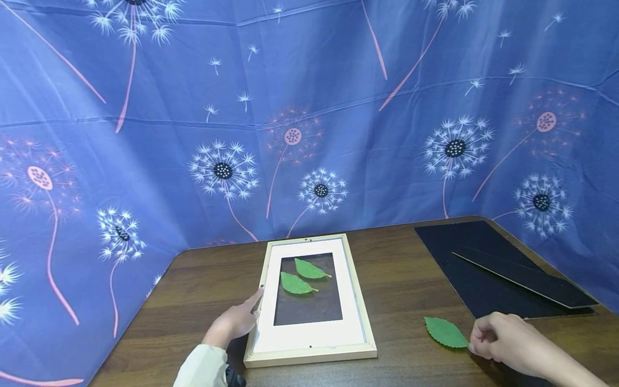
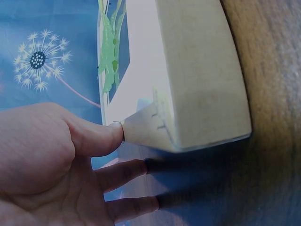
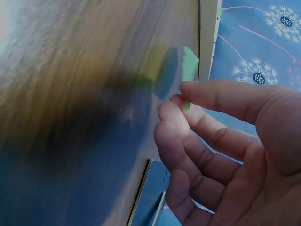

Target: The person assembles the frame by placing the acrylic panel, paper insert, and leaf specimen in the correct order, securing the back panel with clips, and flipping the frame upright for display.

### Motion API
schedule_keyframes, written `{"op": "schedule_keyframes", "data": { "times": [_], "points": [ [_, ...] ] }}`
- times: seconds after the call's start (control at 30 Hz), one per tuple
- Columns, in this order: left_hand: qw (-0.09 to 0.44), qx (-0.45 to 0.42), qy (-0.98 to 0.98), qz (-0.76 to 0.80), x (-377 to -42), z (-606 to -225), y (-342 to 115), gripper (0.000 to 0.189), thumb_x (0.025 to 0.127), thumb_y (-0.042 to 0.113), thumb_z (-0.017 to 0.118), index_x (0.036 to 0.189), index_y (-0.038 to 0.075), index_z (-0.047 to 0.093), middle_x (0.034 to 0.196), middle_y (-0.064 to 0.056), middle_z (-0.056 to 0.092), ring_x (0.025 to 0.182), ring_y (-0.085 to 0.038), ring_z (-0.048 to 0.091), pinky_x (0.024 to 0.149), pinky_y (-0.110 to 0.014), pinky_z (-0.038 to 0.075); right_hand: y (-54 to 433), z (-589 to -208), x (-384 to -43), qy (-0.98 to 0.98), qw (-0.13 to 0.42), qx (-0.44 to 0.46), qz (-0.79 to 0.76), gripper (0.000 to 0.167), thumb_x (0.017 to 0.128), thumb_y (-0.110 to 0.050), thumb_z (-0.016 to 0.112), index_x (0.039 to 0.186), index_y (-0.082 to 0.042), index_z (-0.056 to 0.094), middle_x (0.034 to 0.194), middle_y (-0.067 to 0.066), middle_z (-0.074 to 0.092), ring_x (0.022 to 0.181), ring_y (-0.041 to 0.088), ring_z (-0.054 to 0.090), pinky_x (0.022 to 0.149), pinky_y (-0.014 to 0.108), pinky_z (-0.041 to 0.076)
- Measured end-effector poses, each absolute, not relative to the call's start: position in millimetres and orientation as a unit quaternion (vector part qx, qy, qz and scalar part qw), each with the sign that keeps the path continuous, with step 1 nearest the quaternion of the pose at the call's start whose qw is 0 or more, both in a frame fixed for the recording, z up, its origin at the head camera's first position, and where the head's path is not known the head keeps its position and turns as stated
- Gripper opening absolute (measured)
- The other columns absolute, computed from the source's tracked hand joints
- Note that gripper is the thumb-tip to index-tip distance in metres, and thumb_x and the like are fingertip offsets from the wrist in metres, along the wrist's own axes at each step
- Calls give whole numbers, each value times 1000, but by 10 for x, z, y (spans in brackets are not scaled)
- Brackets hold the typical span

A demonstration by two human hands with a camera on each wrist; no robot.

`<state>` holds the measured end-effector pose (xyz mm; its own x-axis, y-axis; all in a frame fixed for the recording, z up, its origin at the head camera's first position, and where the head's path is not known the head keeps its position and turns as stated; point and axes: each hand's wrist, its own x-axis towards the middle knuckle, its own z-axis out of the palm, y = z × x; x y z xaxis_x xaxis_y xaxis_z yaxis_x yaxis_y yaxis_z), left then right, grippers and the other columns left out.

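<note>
A pale wooden picture frame (image 1: 309, 359) lies flat on the table, with a white mat (image 1: 290, 339) around a dark opening. Inside the opening are two green leaves, an upper leaf (image 1: 309, 269) and a lower leaf (image 1: 296, 283), their stems pointing right. My left hand (image 1: 238, 321) rests against the frame's left side. In the left wrist view its thumb (image 2: 101, 139) touches the frame's edge, the other visible fingers straight. To the right of the frame, my right hand (image 1: 508, 341) pinches a third leaf (image 1: 445, 332) by its stem end, between thumb (image 3: 221, 96) and fingertips, close over the table.
On the table's right side lies a black board (image 1: 445, 258), with a narrower black panel (image 1: 527, 279) resting aslant on it. Bare brown wood (image 1: 401, 290) separates the frame from the board. A blue dandelion-print cloth (image 1: 367, 161) hangs behind and beside the table.
</note>
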<state>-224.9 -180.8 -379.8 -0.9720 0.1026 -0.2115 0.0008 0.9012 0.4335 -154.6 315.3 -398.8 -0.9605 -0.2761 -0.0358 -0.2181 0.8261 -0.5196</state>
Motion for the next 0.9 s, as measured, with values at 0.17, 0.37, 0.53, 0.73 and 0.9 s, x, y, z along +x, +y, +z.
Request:
{"op": "schedule_keyframes", "data": {
  "times": [0.17, 0.37, 0.53, 0.73, 0.9],
  "points": [
    [111, 29, 967, 227, -2246, -3785, -1802, 56, 104, 11, 48, 157, 3, 34, 147, -36, 44, 129, -59, 46, 108, -68, 34, 3039, -3953, -1590, 961, 3, -132, -241, 17, 89, -17, 74, 75, -23, 66, 67, -16, 56, 60, -2, 43, 54, 23, 35],
    [109, 33, 968, 224, -2239, -3779, -1796, 55, 104, 11, 48, 157, 3, 34, 148, -35, 43, 130, -59, 45, 109, -68, 33, 2904, -3906, -1665, 959, -17, -130, -253, 16, 92, -22, 73, 78, -23, 68, 69, -15, 59, 61, -1, 43, 53, 23, 35],
    [109, 30, 969, 218, -2249, -3781, -1798, 55, 104, 12, 49, 157, 4, 35, 147, -34, 46, 129, -58, 46, 108, -68, 35, 2751, -3869, -1717, 958, -26, -115, -260, 17, 91, -22, 74, 76, -24, 67, 67, -14, 58, 59, 2, 42, 52, 24, 34],
    [112, 27, 969, 220, -2262, -3794, -1812, 55, 104, 14, 48, 157, 6, 35, 147, -34, 46, 130, -59, 45, 108, -69, 34, 2553, -3827, -1799, 959, -43, -111, -258, 17, 89, -19, 75, 75, -24, 67, 66, -13, 55, 58, 4, 43, 52, 24, 34],
    [111, 28, 968, 223, -2267, -3798, -1829, 55, 104, 14, 48, 157, 6, 35, 145, -35, 47, 130, -59, 45, 108, -69, 34, 2388, -3793, -1862, 959, -62, -120, -249, 18, 88, -17, 75, 74, -24, 66, 65, -14, 53, 57, 4, 42, 51, 25, 34]
  ]
}}
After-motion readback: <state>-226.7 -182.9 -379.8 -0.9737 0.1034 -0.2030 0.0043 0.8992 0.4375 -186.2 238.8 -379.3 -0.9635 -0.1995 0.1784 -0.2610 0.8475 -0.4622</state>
